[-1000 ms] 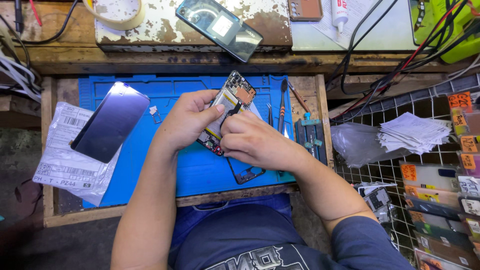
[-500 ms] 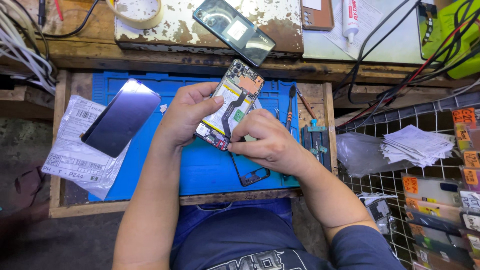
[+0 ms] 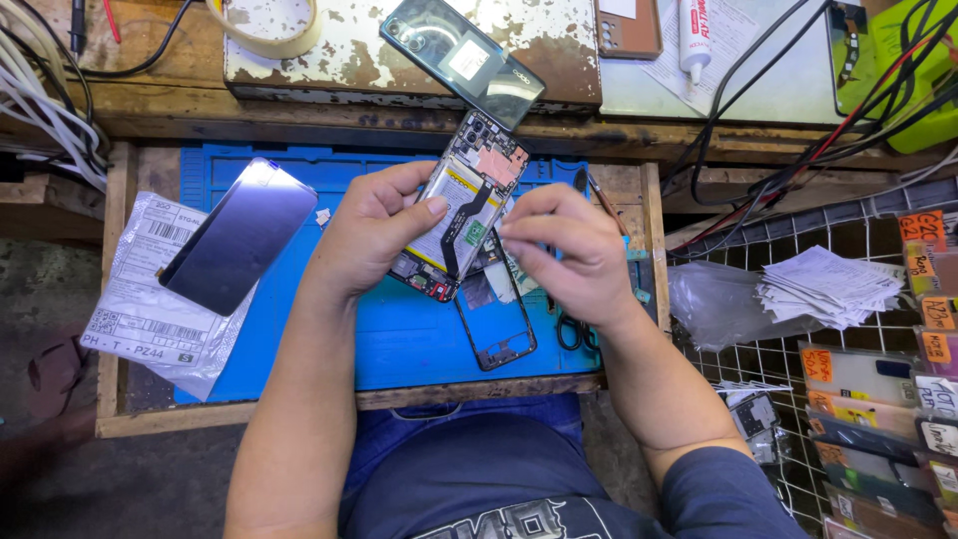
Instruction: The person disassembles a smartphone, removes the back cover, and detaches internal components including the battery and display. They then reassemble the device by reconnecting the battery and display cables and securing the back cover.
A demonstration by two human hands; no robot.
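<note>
Now left hand gripping opened phone (tilted)

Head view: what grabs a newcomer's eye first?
The opened phone with its insides bare, held up over the blue mat in the left hand, with the right hand pinching at its right edge. Next, the dark glossy screen panel on the mat's left, and the phone back cover on the worn shelf above.
</note>
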